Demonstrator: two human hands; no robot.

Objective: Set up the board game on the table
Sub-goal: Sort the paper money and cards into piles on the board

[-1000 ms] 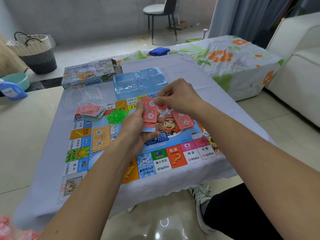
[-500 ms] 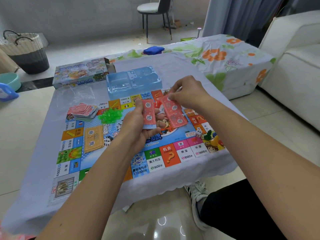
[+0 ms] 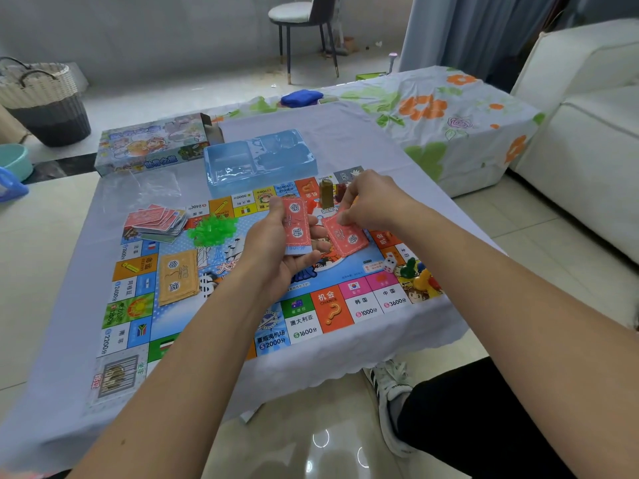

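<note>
The colourful game board lies flat on the cloth-covered table. My left hand grips a small stack of red cards above the board's middle. My right hand pinches the top edge of a red card lying on the board's centre. On the board sit an orange card deck, a pile of green houses, a spread of red cards, a white die, coloured pawns and brown and red pieces.
A blue plastic tray and the game box stand at the table's far side, with a clear plastic bag beside them. A floral-covered table and white sofa lie right; a basket left. My shoe is below the table edge.
My right hand has carried a red card from the stack in my left hand down and right onto the board's centre. The view has shifted slightly.
</note>
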